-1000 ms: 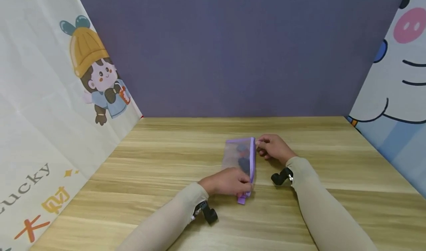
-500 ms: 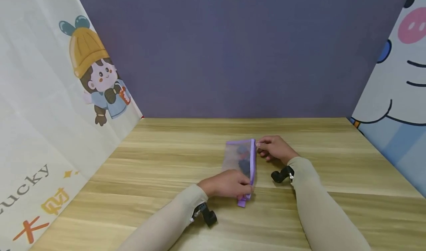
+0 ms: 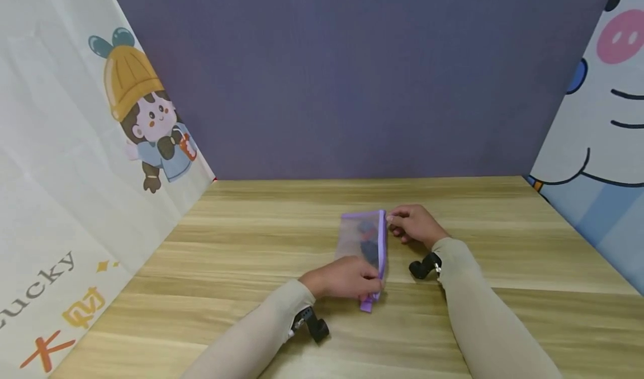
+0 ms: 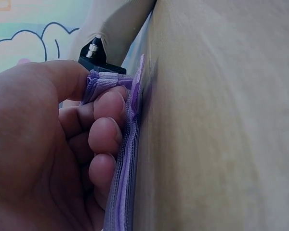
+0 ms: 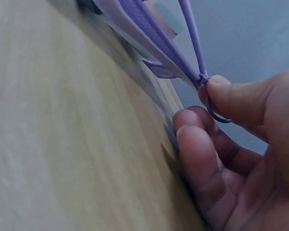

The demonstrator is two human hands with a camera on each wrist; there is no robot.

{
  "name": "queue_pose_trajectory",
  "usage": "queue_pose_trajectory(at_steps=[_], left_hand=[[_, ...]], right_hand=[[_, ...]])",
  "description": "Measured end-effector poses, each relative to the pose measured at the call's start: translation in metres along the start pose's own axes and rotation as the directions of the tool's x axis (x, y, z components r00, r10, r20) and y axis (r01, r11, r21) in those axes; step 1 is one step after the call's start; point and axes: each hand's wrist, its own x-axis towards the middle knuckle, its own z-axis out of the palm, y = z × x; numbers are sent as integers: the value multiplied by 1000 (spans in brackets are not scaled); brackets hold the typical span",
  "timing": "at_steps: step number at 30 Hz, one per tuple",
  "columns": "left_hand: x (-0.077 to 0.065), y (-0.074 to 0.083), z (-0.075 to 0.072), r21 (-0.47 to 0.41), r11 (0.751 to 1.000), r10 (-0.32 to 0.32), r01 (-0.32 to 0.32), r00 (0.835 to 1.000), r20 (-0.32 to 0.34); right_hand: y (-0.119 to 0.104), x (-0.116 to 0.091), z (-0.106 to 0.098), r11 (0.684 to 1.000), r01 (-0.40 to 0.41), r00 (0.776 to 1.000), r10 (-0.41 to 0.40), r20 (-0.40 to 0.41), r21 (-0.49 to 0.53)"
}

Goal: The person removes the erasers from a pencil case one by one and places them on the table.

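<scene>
A see-through mesh zipper pouch (image 3: 349, 236) with purple trim lies on the table, its zipper edge (image 3: 382, 242) facing right. Dark and reddish contents (image 3: 369, 250) show through the mesh. My left hand (image 3: 347, 276) grips the pouch's near corner, thumb and index finger pinching the purple trim (image 4: 106, 81) in the left wrist view. At the far end, my right hand (image 3: 415, 223) pinches the zipper slider (image 5: 203, 79) between thumb and finger, with its thin loop pull (image 5: 214, 113) hanging below. Seen from the right wrist, the two zipper sides spread apart from the slider.
The wood-grain table (image 3: 241, 239) reaches back to a grey-purple panel (image 3: 367, 77). Printed cloths stand at the left (image 3: 45, 116) and right (image 3: 593, 211). A black camera mount (image 3: 426, 266) sits on each wrist, low over the table.
Both hands keep their holds on the pouch and hardly move. The whole head view shifts slightly.
</scene>
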Motion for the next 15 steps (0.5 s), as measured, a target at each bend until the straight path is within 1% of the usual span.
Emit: queue_pose_trajectory(at_steps=[8,15], left_hand=[[0,-2,-1,-19,1000,6,-6,1000,4],[0,-2,-1,4,1000,-6,6,1000,1]], right_hand=[[-2,0,2,999,-44,998,45,-54,27],[0,4,4,998,-43,997,46,-69,45]])
